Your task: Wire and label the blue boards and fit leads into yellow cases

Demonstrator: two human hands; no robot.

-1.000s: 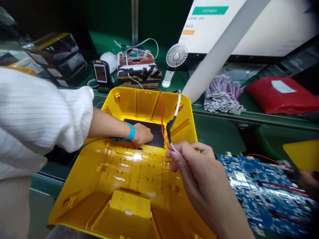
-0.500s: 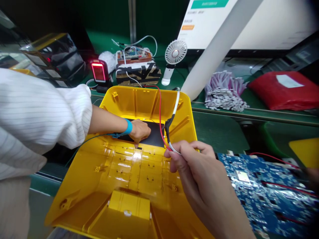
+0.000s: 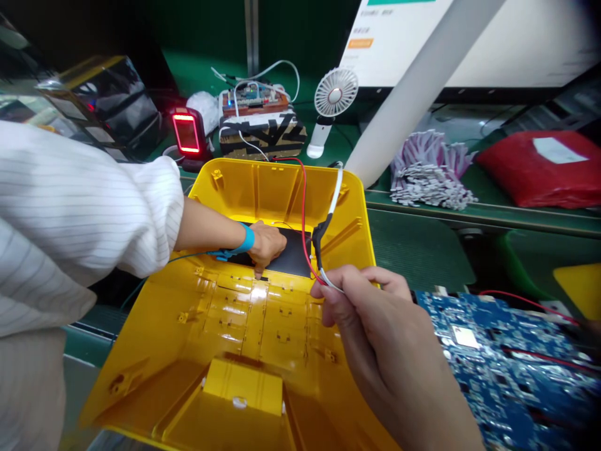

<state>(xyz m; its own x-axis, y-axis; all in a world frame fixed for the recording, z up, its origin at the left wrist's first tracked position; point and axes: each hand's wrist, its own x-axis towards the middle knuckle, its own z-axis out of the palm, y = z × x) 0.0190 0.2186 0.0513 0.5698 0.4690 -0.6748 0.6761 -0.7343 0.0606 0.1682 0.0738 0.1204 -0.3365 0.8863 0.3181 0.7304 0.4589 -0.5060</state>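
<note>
A yellow plastic housing (image 3: 263, 332) lies with its hollow side facing me. My left hand (image 3: 267, 245), with a blue wrist strap (image 3: 241, 243), presses down on a flat black panel (image 3: 297, 254) at the far end of its floor. The thumb stands apart from the other fingers, whose tips are partly hidden. Between thumb and forefinger, my right hand (image 3: 375, 332) pinches a red wire (image 3: 304, 207) and a white wire (image 3: 337, 188) above the housing's right side. Black tape (image 3: 320, 233) wraps part of the white wire. The wires reach up over the far rim.
Blue circuit boards (image 3: 498, 369) with red wires lie at the right. Behind the housing stand a lit red scanner (image 3: 188, 134), a taped box (image 3: 263, 134), a small fan (image 3: 334, 94) and a white tube (image 3: 422, 81). Bundled cables (image 3: 429, 169) and a red bag (image 3: 539, 169) sit on the shelf.
The view has shifted slightly. Both hands keep nearly the same places, the left on the black panel and the right pinching the wires.
</note>
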